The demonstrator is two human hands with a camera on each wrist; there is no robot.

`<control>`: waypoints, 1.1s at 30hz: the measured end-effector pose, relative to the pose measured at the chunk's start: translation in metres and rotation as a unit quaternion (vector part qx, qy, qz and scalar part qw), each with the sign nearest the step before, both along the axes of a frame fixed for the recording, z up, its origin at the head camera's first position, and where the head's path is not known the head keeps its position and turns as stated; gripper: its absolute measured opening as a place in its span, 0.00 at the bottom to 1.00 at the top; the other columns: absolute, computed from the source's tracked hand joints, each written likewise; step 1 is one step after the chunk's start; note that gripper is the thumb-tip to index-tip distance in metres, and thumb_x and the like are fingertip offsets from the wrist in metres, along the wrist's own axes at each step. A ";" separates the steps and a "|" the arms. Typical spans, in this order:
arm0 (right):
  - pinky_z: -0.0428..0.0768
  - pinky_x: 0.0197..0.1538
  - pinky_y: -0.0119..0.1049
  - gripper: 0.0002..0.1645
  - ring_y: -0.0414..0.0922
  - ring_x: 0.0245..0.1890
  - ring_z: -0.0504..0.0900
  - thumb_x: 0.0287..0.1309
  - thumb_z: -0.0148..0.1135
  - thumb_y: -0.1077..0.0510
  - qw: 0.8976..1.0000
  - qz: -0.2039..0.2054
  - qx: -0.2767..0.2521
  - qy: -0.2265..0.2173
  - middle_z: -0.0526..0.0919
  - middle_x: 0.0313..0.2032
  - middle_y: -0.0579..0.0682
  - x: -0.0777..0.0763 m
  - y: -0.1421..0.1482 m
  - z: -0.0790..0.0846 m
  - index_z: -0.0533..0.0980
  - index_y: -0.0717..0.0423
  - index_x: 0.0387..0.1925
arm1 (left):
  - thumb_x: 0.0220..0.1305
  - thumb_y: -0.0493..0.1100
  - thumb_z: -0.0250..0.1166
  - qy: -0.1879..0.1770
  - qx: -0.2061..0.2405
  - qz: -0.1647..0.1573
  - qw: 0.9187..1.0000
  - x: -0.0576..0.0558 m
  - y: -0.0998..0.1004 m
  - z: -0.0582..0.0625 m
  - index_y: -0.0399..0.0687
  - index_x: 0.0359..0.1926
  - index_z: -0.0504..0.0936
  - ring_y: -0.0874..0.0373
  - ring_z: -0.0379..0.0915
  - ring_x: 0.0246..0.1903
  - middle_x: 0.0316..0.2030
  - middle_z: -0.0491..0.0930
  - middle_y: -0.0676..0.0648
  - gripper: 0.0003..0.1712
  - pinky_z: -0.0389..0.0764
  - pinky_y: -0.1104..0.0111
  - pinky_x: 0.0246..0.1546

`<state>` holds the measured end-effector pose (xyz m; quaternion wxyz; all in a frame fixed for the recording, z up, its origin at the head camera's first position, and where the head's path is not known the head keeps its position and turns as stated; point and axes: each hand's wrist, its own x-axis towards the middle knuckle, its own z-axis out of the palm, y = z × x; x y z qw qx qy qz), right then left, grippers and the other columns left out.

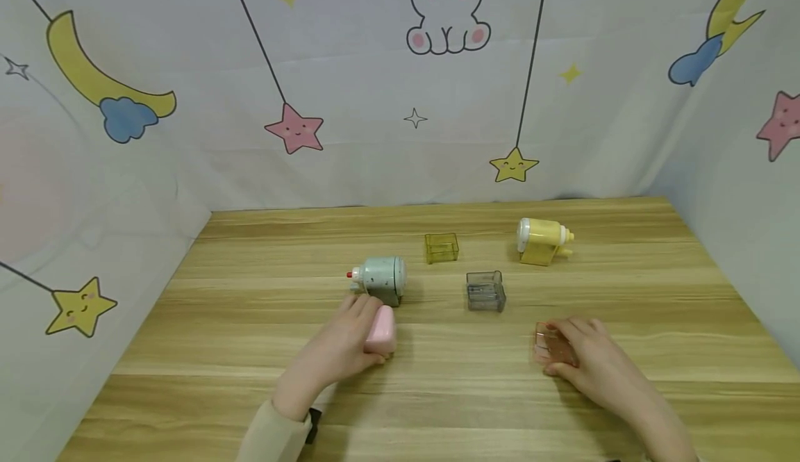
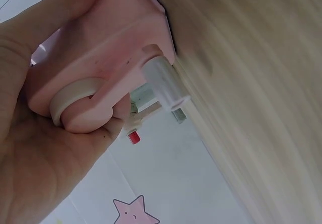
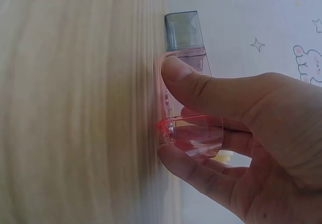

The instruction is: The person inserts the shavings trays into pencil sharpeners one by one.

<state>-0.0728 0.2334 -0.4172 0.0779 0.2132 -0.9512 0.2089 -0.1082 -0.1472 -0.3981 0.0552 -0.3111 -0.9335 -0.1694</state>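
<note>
My left hand (image 1: 337, 342) grips a pink hand-crank pencil sharpener (image 1: 381, 331), fingers and thumb round its body. The left wrist view shows its crank with a pale grey knob (image 2: 166, 83). In my right hand (image 1: 594, 361) is a clear pink shavings bin (image 1: 550, 344), held at the table surface between thumb and fingers. Part of the bin is hidden behind the fingers. Just beyond my left hand stands a mint green crank sharpener (image 1: 382, 274) with a red tip. A clear grey bin (image 1: 485, 291) lies between the hands, farther back.
Toward the back of the wooden table (image 1: 450, 406) lies a clear yellow bin (image 1: 442, 247). A yellow crank sharpener (image 1: 541, 233) on a clear yellow base stands at the back right. A white curtain (image 1: 375, 163) with printed stars closes off the back and sides.
</note>
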 end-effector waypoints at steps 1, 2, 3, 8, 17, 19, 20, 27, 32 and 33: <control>0.74 0.44 0.53 0.37 0.53 0.42 0.70 0.32 0.73 0.50 1.000 0.000 0.000 0.001 0.79 0.41 0.56 0.000 0.000 0.000 0.72 0.63 0.47 | 0.29 0.47 0.77 0.001 0.001 -0.002 1.000 0.000 0.001 0.000 0.44 0.48 0.66 0.56 0.60 0.43 0.42 0.72 0.47 0.42 0.75 0.60 0.46; 0.74 0.43 0.53 0.37 0.53 0.42 0.70 0.32 0.73 0.50 1.000 0.001 0.000 0.001 0.79 0.41 0.55 0.000 0.000 -0.001 0.72 0.62 0.47 | 0.29 0.47 0.77 0.002 0.001 -0.004 1.000 0.000 0.001 0.000 0.44 0.48 0.66 0.56 0.60 0.43 0.42 0.72 0.47 0.42 0.75 0.60 0.46; 0.74 0.43 0.52 0.37 0.53 0.42 0.70 0.32 0.73 0.50 1.000 0.001 0.000 0.003 0.79 0.41 0.55 0.000 0.000 -0.001 0.72 0.62 0.47 | 0.30 0.47 0.77 0.003 0.001 -0.006 1.000 -0.001 0.002 0.000 0.44 0.48 0.66 0.56 0.60 0.43 0.42 0.71 0.47 0.42 0.75 0.60 0.46; 0.74 0.43 0.52 0.37 0.53 0.41 0.70 0.32 0.73 0.50 1.000 0.002 0.000 0.008 0.79 0.40 0.55 -0.001 0.000 -0.002 0.72 0.62 0.47 | 0.31 0.48 0.76 0.014 -0.004 -0.016 1.000 -0.001 0.005 -0.001 0.43 0.48 0.66 0.55 0.60 0.42 0.41 0.70 0.47 0.42 0.74 0.60 0.44; 0.74 0.42 0.51 0.37 0.52 0.41 0.70 0.31 0.73 0.50 1.000 0.003 0.000 0.015 0.79 0.40 0.55 -0.001 -0.001 -0.002 0.73 0.62 0.47 | 0.31 0.48 0.76 0.014 -0.005 -0.021 1.000 -0.001 0.012 -0.001 0.42 0.48 0.66 0.56 0.59 0.39 0.40 0.70 0.47 0.41 0.75 0.63 0.40; 0.74 0.42 0.51 0.37 0.52 0.41 0.70 0.31 0.73 0.50 1.000 0.003 -0.001 0.015 0.79 0.40 0.54 -0.001 -0.001 -0.002 0.73 0.62 0.47 | 0.32 0.48 0.76 0.012 -0.006 -0.021 1.000 -0.001 0.013 -0.001 0.42 0.48 0.66 0.56 0.59 0.39 0.40 0.70 0.47 0.41 0.75 0.63 0.39; 0.74 0.42 0.51 0.37 0.52 0.41 0.70 0.31 0.73 0.50 1.000 0.003 -0.001 0.015 0.79 0.40 0.54 -0.001 -0.001 -0.002 0.73 0.62 0.47 | 0.32 0.48 0.76 0.012 -0.006 -0.022 1.000 -0.001 0.014 -0.001 0.42 0.49 0.66 0.56 0.59 0.39 0.40 0.71 0.47 0.42 0.75 0.63 0.40; 0.74 0.41 0.50 0.37 0.51 0.40 0.70 0.31 0.73 0.50 1.000 0.009 -0.001 0.020 0.79 0.39 0.54 -0.002 -0.002 -0.002 0.73 0.62 0.47 | 0.32 0.49 0.76 0.028 -0.008 -0.034 0.999 -0.002 0.019 -0.001 0.40 0.49 0.66 0.55 0.59 0.38 0.39 0.71 0.46 0.42 0.75 0.62 0.39; 0.74 0.42 0.50 0.37 0.51 0.41 0.69 0.31 0.73 0.50 1.000 0.007 0.000 0.019 0.79 0.39 0.54 -0.002 -0.003 -0.003 0.73 0.61 0.47 | 0.31 0.49 0.76 0.045 -0.005 -0.045 0.998 -0.002 0.021 -0.002 0.40 0.48 0.66 0.55 0.58 0.37 0.38 0.70 0.47 0.42 0.73 0.62 0.38; 0.74 0.42 0.50 0.38 0.51 0.41 0.69 0.31 0.73 0.49 1.000 0.006 0.000 0.018 0.79 0.40 0.54 -0.002 -0.003 -0.003 0.73 0.61 0.47 | 0.30 0.49 0.76 0.046 -0.005 -0.045 0.998 -0.003 0.022 -0.002 0.41 0.48 0.66 0.55 0.58 0.37 0.38 0.70 0.47 0.42 0.73 0.63 0.38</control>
